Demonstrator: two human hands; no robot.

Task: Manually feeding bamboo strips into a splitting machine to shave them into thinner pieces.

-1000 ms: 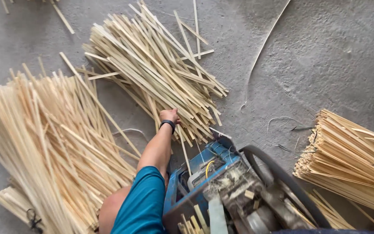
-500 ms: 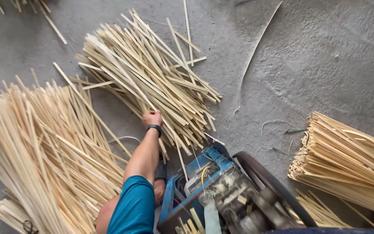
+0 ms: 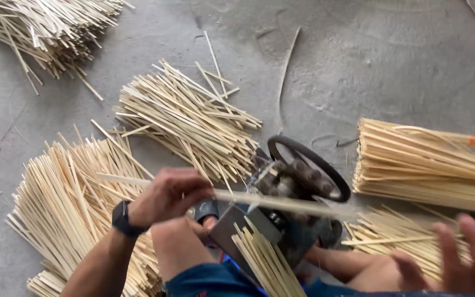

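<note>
My left hand [image 3: 167, 195], with a black watch on the wrist, grips a long pale bamboo strip [image 3: 259, 200] held level over my knee. The strip's right end lies across a small blue and grey splitting machine [image 3: 290, 206] with a black belt wheel. My right hand [image 3: 460, 257] is blurred at the lower right, fingers spread, holding nothing, just right of the strip's end. A short bunch of cut sticks [image 3: 265, 261] leans against the machine's near side.
Loose piles of bamboo sticks lie on the grey concrete floor: one at the left [image 3: 67, 203], one in the middle [image 3: 185, 118], one at the top left [image 3: 45, 27]. A tied bundle [image 3: 424, 165] lies at the right, with loose sticks [image 3: 391, 236] below it.
My left hand has left the middle pile and come back toward me with one strip in it. The view has swung, and my right hand has come into sight.
</note>
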